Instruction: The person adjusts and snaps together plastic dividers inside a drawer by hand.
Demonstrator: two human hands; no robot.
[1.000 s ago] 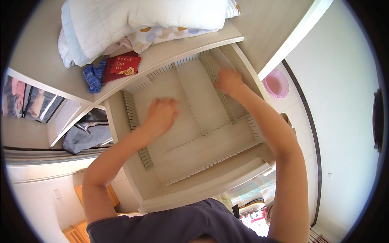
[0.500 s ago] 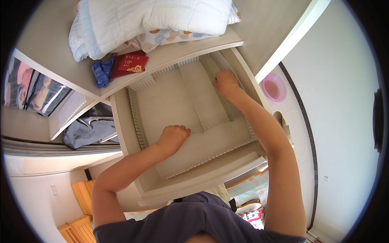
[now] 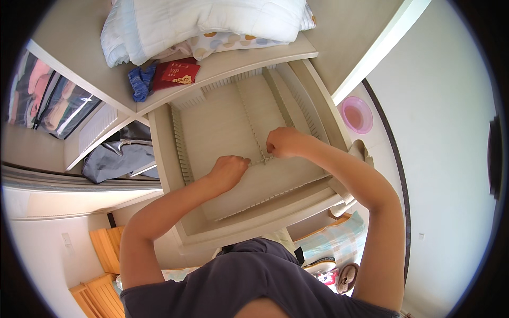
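Note:
A pulled-out beige drawer [image 3: 212,119] lies below me, with notched divider strips standing in it. My left hand [image 3: 229,172] is closed, its fingertips pinching the left end of a crosswise notched divider strip [image 3: 256,162]. Just right of the point where this strip meets a lengthwise divider strip [image 3: 246,107], my right hand [image 3: 288,142] is closed with its fingertips at the same crosswise strip. The right fingers partly hide it. Another lengthwise strip [image 3: 278,98] stands farther right, its near end behind my right hand.
Above the drawer, a shelf holds a folded white quilt [image 3: 159,29], red card envelopes [image 3: 177,73] and a blue cloth bundle [image 3: 141,83]. Compartments at left contain a clear storage bag [image 3: 50,98] and a grey bag [image 3: 119,158]. A pink basin [image 3: 357,115] sits on the floor at right.
My right hand has moved left and nearer, from the right-hand lengthwise strip to the crosswise strip near the crossing. My left hand stays at the strip's left end. The view has shifted slightly.

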